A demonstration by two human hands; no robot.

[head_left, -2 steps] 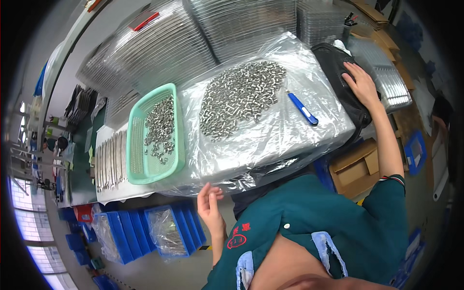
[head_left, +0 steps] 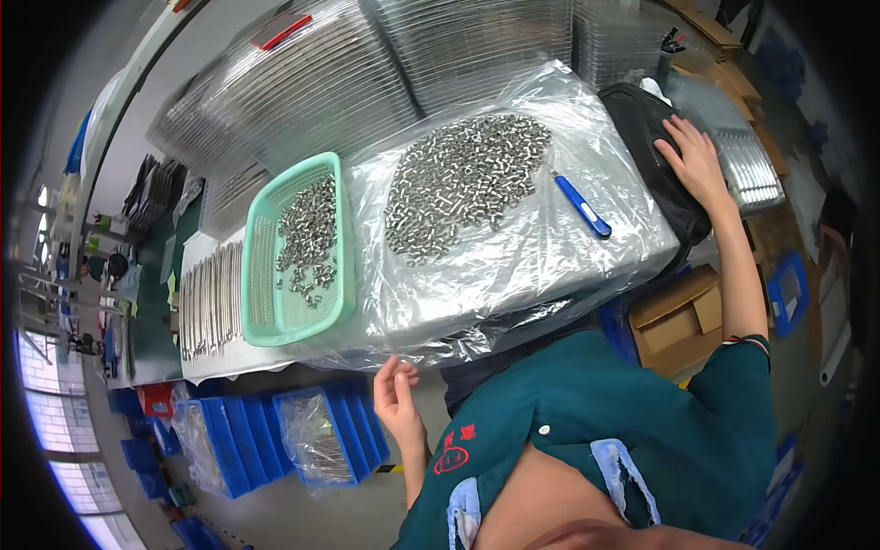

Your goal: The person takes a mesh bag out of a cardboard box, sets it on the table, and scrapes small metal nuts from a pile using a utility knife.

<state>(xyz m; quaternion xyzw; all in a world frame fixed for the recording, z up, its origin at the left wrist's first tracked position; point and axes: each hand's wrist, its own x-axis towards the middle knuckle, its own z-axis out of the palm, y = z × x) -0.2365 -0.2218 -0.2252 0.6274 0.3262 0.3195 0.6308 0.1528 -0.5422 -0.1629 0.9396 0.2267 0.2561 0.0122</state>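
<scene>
My right hand (head_left: 695,163) rests on a black bag (head_left: 642,137) at the right end of the table, fingers stretched out and holding nothing. Near the table's front edge, my left hand (head_left: 398,396) hangs with fingers loosely curled and nothing visible in them. A heap of small shiny metal pieces (head_left: 458,188) lies on the clear plastic sheet (head_left: 522,275). To its right is a blue utility knife (head_left: 583,207). Left of the heap, a mint-green plastic basket (head_left: 345,247) holds more of these metal pieces.
Stacks of clear plastic trays (head_left: 312,82) stand behind the table, a red object (head_left: 282,32) on top. Thin metal rods (head_left: 211,302) lie left of the basket. Below are blue bins (head_left: 243,445) with plastic-wrapped contents. An open cardboard box (head_left: 674,325) sits below right.
The table and the things on it sit slightly further right in the picture. My right hand stays on the bag, and my left hand stays by the front edge.
</scene>
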